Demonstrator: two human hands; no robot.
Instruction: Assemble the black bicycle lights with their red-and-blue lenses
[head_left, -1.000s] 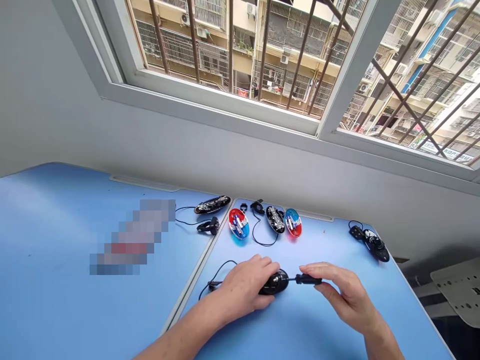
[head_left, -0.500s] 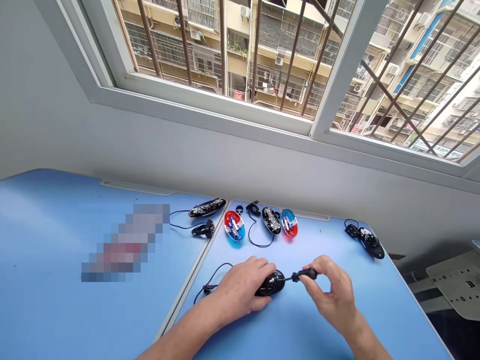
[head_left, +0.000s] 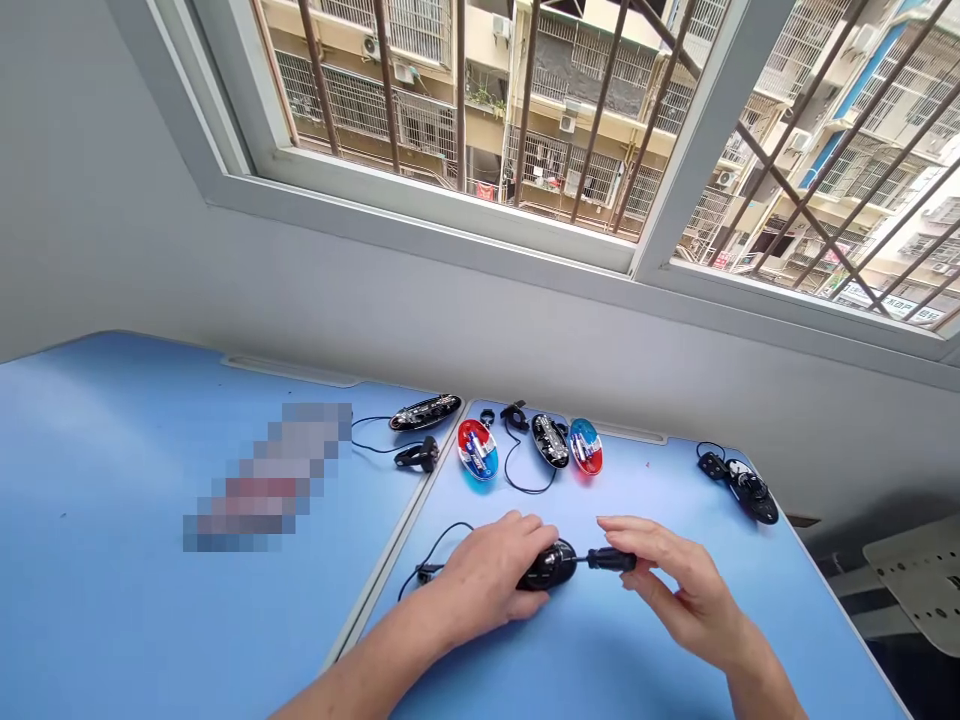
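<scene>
Seemingly for steadiness, left hand point(head_left: 496, 568) clamped black casing point(head_left: 553, 566); right hand point(head_left: 686, 595) curved around screwdriver point(head_left: 613, 560), lined up with casing's end, finger grip unclear.

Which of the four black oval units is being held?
The nearest black unit: it alone lies under the left hand, with the screwdriver pointing at its right end.

Screwdriver point(head_left: 611, 560): black handle and slim dark shaft, nearly level, directed leftward; its tip reaches the right end of the case point(head_left: 555, 565), depth of engagement not discernible. Case: glossy black, rounded at its exposed end, pale reflections on top, resting on the blue table point(head_left: 600, 660); left portion hidden.
</scene>
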